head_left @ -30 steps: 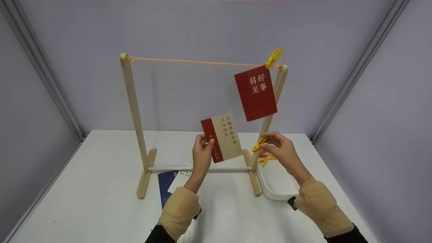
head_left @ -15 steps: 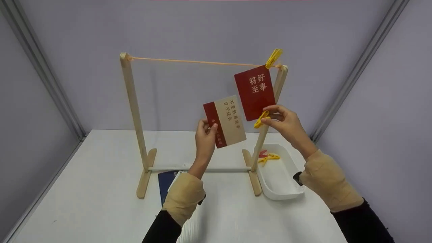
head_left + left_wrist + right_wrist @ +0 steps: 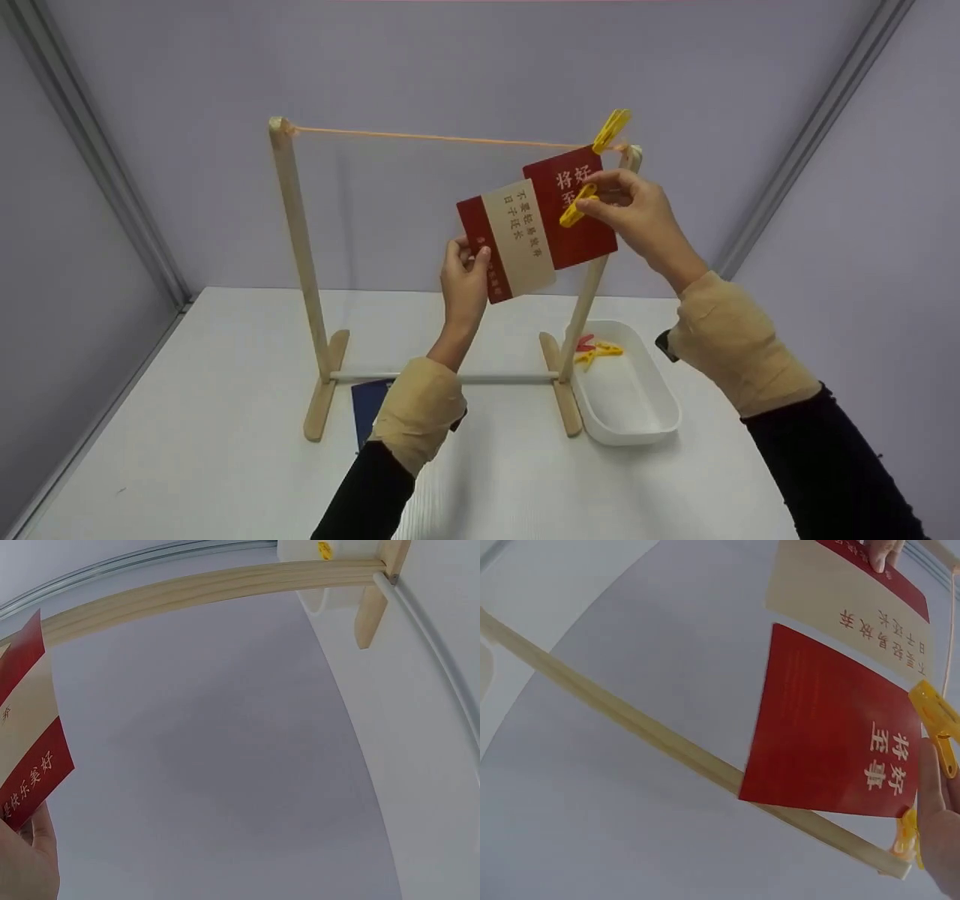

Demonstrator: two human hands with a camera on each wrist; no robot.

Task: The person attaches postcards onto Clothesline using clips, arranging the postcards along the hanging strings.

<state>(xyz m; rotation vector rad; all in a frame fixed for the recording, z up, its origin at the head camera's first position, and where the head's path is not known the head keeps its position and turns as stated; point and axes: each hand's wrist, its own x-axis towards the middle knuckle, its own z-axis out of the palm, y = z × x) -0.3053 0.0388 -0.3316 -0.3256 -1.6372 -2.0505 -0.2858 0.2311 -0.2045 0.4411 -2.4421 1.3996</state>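
Observation:
My left hand [image 3: 465, 283] pinches the lower left edge of a cream card with red ends [image 3: 519, 238], held tilted below the orange string [image 3: 420, 137]. Between thumb and fingers, my right hand [image 3: 637, 217] holds a yellow clothespin [image 3: 578, 205] in front of a red card [image 3: 581, 244]. That red card hangs tilted from the string by another yellow clothespin [image 3: 612, 131], and the cream card overlaps its left side in the head view. The right wrist view shows the red card [image 3: 825, 727] and the held clothespin [image 3: 936, 720] at the right edge.
Wooden posts [image 3: 298, 247] carry the string, with a white bar [image 3: 502, 379] low between them. A white tray [image 3: 630, 435] with yellow clothespins [image 3: 600, 351] and a red one stands at the right post. A dark blue card [image 3: 367, 405] lies behind my left forearm.
Both hands have risen, the left with the cream card and the right with its clothespin. The cream card now overlaps the hanging red card in the head view.

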